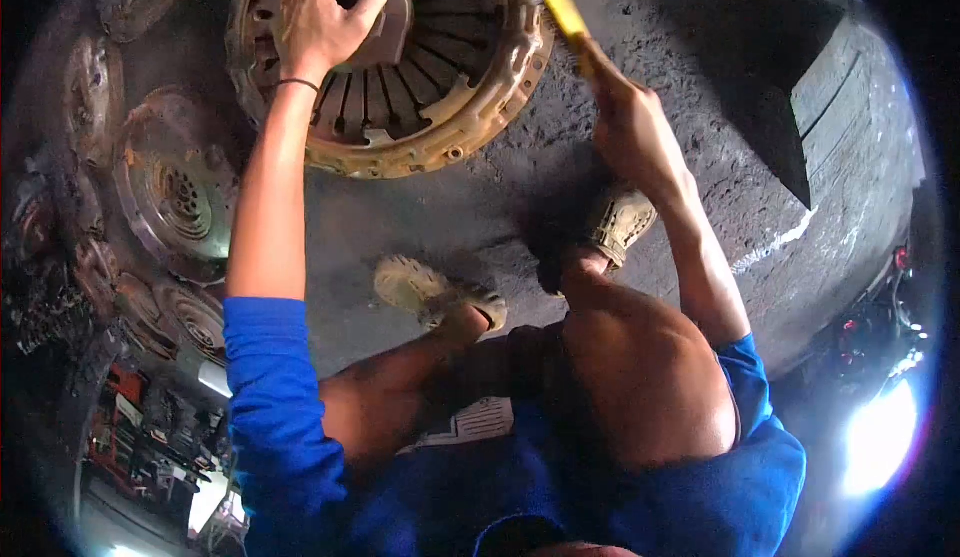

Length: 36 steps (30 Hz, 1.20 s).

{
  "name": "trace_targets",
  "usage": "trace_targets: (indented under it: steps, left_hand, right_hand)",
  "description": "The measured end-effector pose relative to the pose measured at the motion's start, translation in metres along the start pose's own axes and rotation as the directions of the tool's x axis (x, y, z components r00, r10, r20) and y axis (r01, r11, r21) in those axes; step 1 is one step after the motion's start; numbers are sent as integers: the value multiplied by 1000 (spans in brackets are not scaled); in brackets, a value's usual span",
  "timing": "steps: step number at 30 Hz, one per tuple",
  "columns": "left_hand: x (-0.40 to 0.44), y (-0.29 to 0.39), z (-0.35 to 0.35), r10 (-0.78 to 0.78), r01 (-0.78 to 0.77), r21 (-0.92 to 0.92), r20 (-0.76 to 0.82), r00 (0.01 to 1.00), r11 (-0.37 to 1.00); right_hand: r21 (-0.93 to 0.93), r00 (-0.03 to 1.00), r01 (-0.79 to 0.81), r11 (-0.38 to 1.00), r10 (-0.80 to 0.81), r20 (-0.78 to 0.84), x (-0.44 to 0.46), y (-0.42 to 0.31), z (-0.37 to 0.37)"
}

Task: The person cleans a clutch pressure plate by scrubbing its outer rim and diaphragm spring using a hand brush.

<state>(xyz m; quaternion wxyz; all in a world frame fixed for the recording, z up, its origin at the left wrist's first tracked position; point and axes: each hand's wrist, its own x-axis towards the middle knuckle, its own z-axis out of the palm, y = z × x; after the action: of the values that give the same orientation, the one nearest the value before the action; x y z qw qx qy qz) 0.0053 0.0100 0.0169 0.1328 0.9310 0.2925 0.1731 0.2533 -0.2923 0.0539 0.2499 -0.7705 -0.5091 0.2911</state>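
A large round clutch pressure plate (pixel 440 152) with radial spring fingers and a worn brownish rim lies on the dark ground. My left hand (pixel 325 19) is over its left part, fingers and thumb curled on a flat grey metal piece (pixel 395 32) with a rounded edge. That piece covers the plate's centre. To the right, my right hand (pixel 632 122) is closed round a yellow-handled tool (pixel 560 2), slanting up and left to the plate's right rim. Blur and the rim hide the tool's head, so its kind is unclear.
More round clutch parts (pixel 180 192) lie along the left, with further dirty metal parts below them. A dark angular block (pixel 850 97) stands at the right. My feet, in tan clogs (pixel 620 225), are just below the pressure plate. Bright light enters at lower right.
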Motion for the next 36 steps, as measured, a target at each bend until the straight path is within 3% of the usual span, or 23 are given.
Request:
trace_targets:
  steps: [1,5,8,10,12,13,18,22,23,24,29,30,31,33,36]
  left_hand:
    - [-3,2,-1,3,-3,11,5,1000,1000]
    - [1,7,-3,40,-40,-6,-23,999,999]
    - [-2,14,-5,-48,48,57,-2,999,997]
    - [-3,0,4,15,-14,48,-21,1000,999]
    - [-3,1,1,24,-25,36,5,1000,999]
    - [-3,5,-1,11,-11,24,-2,1000,1000]
    - [-3,6,-1,19,-18,44,-34,999,999]
    - [-1,7,-3,6,-6,44,1,1000,999]
    - [2,9,-6,57,-57,-1,6,998,998]
    - [2,20,-4,-72,68,-119,-29,997,991]
    - [1,15,-5,-94,100,-141,45,995,985]
    - [-6,-11,8,153,-152,11,-83,985,988]
    - [-9,-5,9,121,-120,29,-47,992,992]
    - [-6,-5,7,17,-17,26,3,1000,1000]
    - [-3,-6,8,99,-98,33,-56,993,995]
  right_hand:
    - [-12,992,-63,998,63,105,14,-13,-1]
    - [-169,970,-75,983,111,215,82,-37,-26]
    - [-185,958,-85,979,132,255,32,-24,-16]
    - [-117,987,-19,993,37,154,9,-31,-9]
    - [-174,990,-42,984,65,128,35,-28,3]
    - [-152,996,46,987,-34,79,50,-27,7]
    - [-118,980,-49,992,71,188,0,-17,-8]
    - [-221,937,-79,972,148,316,-50,-35,-43]
    - [-238,958,-56,970,119,261,-41,-42,-40]
    - [-210,966,-2,978,57,254,-28,-43,-30]
    - [-218,982,181,959,-163,98,46,-28,13]
    - [-231,979,196,953,-179,92,37,-28,12]
    - [-219,979,50,974,-5,203,18,-35,4]
    - [-304,977,123,945,-62,202,-9,-29,-2]
    - [-311,984,118,943,-69,164,14,-34,4]
